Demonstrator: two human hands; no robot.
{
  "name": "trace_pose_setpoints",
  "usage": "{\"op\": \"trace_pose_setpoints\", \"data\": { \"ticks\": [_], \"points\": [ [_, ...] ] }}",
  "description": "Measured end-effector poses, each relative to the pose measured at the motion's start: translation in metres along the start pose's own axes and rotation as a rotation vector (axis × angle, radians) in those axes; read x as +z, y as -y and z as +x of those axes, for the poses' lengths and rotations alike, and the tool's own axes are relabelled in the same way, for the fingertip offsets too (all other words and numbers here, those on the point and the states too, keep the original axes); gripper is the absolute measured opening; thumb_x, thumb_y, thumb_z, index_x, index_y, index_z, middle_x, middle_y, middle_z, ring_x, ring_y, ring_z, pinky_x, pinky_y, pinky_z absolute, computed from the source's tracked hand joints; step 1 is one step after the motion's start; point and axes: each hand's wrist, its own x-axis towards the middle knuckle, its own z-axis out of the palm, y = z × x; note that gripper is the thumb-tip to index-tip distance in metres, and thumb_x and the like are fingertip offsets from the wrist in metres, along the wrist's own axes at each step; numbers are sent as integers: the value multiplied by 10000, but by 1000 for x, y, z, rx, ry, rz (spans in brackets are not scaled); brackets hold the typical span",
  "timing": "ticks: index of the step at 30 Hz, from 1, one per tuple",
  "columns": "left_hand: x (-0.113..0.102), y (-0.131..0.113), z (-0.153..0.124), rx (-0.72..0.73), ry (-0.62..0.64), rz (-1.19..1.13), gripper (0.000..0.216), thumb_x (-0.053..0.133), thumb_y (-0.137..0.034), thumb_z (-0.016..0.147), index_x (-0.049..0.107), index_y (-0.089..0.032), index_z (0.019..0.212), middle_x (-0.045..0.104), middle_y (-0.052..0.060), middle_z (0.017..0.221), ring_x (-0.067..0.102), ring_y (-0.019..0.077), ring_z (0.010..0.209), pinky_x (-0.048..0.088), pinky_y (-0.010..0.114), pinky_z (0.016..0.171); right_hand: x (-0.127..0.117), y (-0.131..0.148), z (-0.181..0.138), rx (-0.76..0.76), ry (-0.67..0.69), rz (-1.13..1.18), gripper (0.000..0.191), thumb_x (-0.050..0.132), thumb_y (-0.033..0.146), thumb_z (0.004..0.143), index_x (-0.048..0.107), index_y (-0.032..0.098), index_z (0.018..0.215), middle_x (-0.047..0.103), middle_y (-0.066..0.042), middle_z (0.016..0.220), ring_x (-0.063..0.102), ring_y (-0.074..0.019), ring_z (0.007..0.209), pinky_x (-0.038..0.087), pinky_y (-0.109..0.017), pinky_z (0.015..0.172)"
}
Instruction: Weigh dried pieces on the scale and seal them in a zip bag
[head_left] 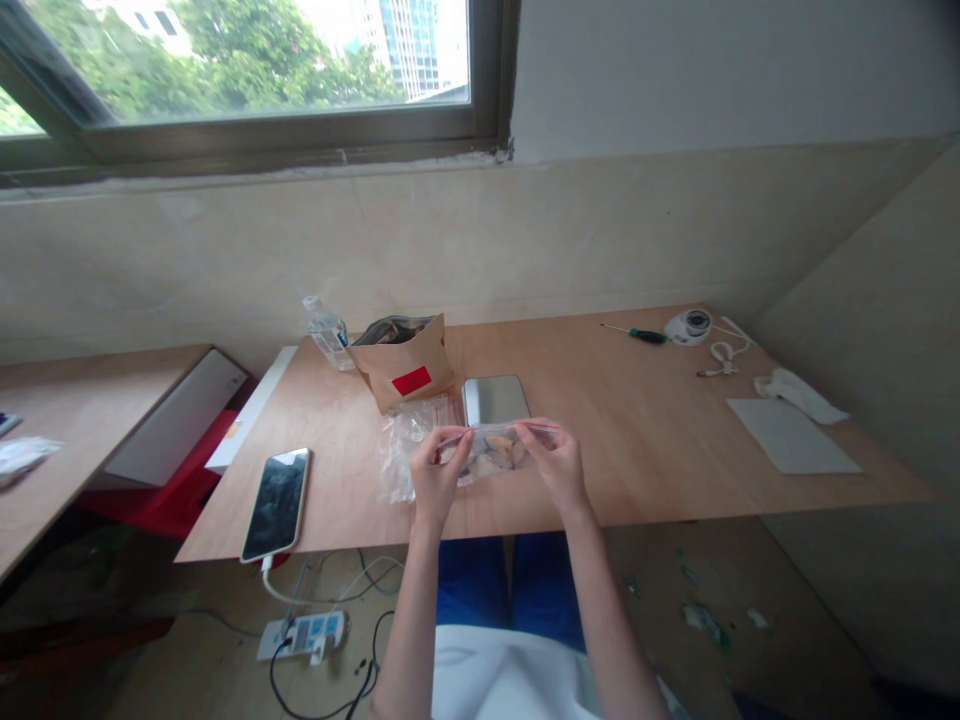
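Observation:
Both hands hold a small clear zip bag (496, 450) with pale brown pieces inside, just above the wooden table (645, 440). My left hand (437, 477) pinches the bag's top edge at its left end, fingers closed. My right hand (559, 463) pinches the same top edge at its right end. A small silver-topped scale (494, 399) lies just behind the bag. A brown paper bag (405, 365) with a red label stands open behind the scale. More clear plastic bags (397, 455) lie crumpled under my left hand.
A phone (277, 503) on a cable lies at the table's front left. A water bottle (328, 332) stands at the back left. A green screwdriver (636, 333), a white round device (690, 325), a cloth (799, 393) and a grey sheet (791, 436) sit on the right. A power strip (304, 634) lies on the floor.

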Motion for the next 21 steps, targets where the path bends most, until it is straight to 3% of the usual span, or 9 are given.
{"op": "trace_pose_setpoints", "data": {
  "ticks": [6, 12, 21],
  "points": [
    [4, 4, 1, -86, 85, -162, 180, 649, -352, 761, 669, -182, 815, 677, 22, 792, 625, 143, 741, 459, 223, 640, -1, -4, 2, -21, -20, 52, 177, 678, 365, 735, 679, 199, 794, 706, -35, 820, 658, -182, 819, 502, -314, 796],
    [7, 13, 1, -150, 134, -210, 207, 667, -352, 739, 682, -182, 857, 687, 33, 829, 627, 147, 732, 470, 232, 644, 2, -9, 2, 47, 163, 133, 193, 659, 353, 756, 688, 206, 877, 715, -46, 899, 655, -197, 883, 497, -337, 833],
    [6, 17, 1, -166, 128, -202, 188, 665, -355, 740, 645, -178, 798, 644, 5, 739, 596, 121, 661, 454, 213, 592, 4, -8, 1, 19, 98, 88, 126, 682, 330, 739, 692, 211, 778, 708, -15, 782, 659, -163, 760, 504, -267, 722]
  ]
}}
